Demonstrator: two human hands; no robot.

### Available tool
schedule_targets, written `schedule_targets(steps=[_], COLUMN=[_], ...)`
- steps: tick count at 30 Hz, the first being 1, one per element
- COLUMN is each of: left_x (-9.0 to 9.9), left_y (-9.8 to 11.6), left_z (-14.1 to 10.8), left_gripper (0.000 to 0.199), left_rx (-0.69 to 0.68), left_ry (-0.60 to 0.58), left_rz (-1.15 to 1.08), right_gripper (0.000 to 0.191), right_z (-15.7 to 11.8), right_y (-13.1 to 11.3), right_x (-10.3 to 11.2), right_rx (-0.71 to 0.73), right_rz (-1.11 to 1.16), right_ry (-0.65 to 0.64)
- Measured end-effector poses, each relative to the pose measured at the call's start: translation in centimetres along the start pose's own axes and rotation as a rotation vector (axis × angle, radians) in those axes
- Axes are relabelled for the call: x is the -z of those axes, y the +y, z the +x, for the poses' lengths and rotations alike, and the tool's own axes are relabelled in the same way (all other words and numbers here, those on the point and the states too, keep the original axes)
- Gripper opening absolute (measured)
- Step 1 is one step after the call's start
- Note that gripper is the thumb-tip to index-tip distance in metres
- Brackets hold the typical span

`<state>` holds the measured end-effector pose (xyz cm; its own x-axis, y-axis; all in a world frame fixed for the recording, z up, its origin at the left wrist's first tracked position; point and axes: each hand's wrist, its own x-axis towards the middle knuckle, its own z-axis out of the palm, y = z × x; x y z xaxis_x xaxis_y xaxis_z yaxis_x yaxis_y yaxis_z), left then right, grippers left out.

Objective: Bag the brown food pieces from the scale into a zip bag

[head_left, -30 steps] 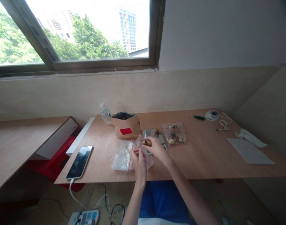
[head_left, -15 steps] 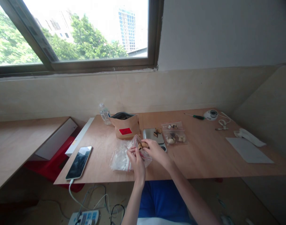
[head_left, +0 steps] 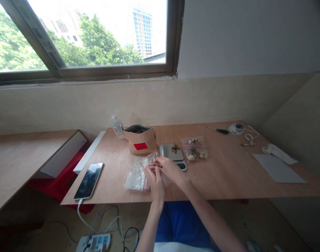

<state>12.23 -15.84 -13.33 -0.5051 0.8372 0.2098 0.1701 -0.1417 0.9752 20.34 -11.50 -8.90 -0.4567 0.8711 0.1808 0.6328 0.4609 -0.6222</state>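
Note:
My left hand (head_left: 155,180) is closed on the edge of a clear zip-lock bag (head_left: 137,175) with a red-striped seal, which lies crumpled at the table's front. My right hand (head_left: 172,170) meets it at the bag's mouth, its fingers closed on a brown dried piece (head_left: 158,164) that they mostly cover. Just behind the hands stands a small kitchen scale (head_left: 172,153) with several brown dried bits (head_left: 175,148) on its plate. Behind the bag, a kraft paper pouch (head_left: 145,142) with a red label stands with its top open.
Right of the scale lie zip-lock bags (head_left: 196,153) holding pale and dark pieces. A phone (head_left: 89,181) on a cable lies at left, a bottle (head_left: 118,127) behind. Farther right are a screwdriver (head_left: 222,131), a dome camera (head_left: 236,128) and a white sheet (head_left: 278,171).
My right hand has shifted slightly left and down toward my left hand. The brown piece, plainly visible before, is now mostly covered by fingers at the bag's mouth.

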Motion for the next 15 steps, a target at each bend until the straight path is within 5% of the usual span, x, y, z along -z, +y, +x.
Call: schedule_targets(steps=[5, 15], left_x=[0.6, 0.2], left_y=[0.6, 1.5], left_z=[0.0, -1.4], left_gripper=[0.014, 0.02], left_rx=[-0.083, 0.043], left_ry=[-0.016, -0.029], left_rz=[0.165, 0.059], right_gripper=[0.011, 0.009], right_z=[0.2, 0.5], right_y=[0.5, 0.1], right_x=[-0.3, -1.1], right_rx=[0.087, -0.105], right_rz=[0.122, 0.158], right_ry=[-0.039, 0.145])
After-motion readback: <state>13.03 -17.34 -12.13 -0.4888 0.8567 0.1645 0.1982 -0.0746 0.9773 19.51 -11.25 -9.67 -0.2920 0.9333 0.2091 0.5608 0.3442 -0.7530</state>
